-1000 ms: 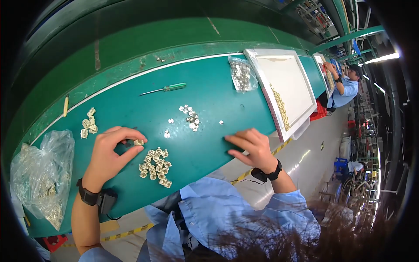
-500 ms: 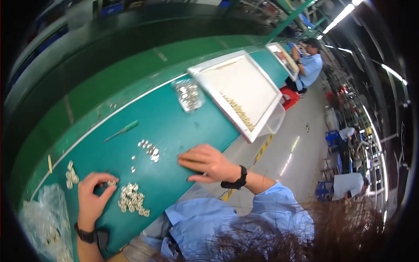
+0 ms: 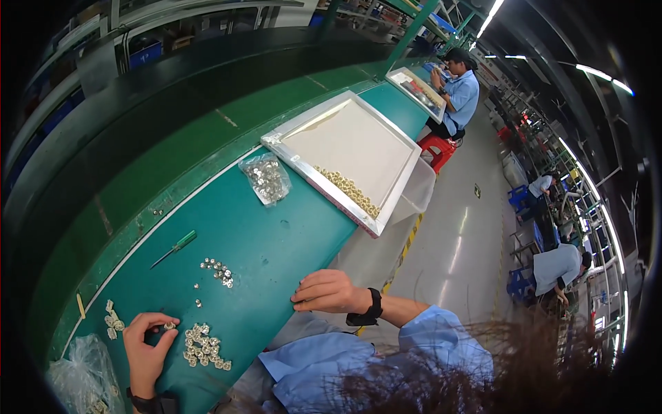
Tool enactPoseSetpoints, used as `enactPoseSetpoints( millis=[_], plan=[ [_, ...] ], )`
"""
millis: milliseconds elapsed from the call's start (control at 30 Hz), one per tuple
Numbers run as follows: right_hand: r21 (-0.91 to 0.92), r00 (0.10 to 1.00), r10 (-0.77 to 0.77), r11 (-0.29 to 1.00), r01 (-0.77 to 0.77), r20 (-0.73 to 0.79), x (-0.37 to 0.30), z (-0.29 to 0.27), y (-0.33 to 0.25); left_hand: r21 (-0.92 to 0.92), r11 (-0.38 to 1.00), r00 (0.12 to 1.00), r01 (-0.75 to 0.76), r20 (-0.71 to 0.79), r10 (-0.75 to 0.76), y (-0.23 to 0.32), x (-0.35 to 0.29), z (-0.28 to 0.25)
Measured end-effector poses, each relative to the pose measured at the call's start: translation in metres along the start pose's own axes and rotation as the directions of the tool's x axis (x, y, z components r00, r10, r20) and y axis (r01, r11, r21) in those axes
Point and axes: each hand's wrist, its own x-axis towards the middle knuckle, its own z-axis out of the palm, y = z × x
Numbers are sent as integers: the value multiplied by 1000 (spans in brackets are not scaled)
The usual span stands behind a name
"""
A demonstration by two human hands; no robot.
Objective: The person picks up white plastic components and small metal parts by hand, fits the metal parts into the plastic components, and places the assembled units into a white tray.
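Note:
My left hand (image 3: 148,348) pinches a small round metal part (image 3: 169,326) between thumb and forefinger, just above the green table. Close beside it lies a pile of similar pale-gold round parts (image 3: 204,346). A few more pale parts (image 3: 112,320) sit beyond the left hand, towards the table's back strip. My right hand (image 3: 331,292) is at the table's near edge, its fingers loosely stretched out side by side, with nothing visible in them. Between the hands and farther back are small silver pieces (image 3: 218,271), some of them scattered singly.
Behind the silver pieces lies a green-handled screwdriver (image 3: 176,248). A clear bag of metal pieces (image 3: 266,179) rests beside a white-framed tray (image 3: 303,168) holding gold parts. At lower left is another clear bag (image 3: 84,372). A co-worker (image 3: 460,93) sits farther along the table.
The view has shifted, so the table things appear lower and to the left. My right hand has drawn back from over the table to its near edge. My left hand still pinches the part.

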Motion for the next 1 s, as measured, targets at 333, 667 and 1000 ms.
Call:
enactPoseSetpoints(
  millis=[333, 667, 1000],
  plan=[
    [457, 932, 115, 846, -274, 345, 167, 30, -9, 225, 941, 966, -251, -1, 258, 27, -2, -5],
    [221, 683, 200, 851, -476, 703, 243, 116, 8, 60, 978, 980, -198, 41, 196, 25, 3, -7],
    [184, 771, 230, 894, -408, 594, 238, 119, -1, 39, 987, 986, -153, 66, 150, 20, 3, -14]
  ],
)
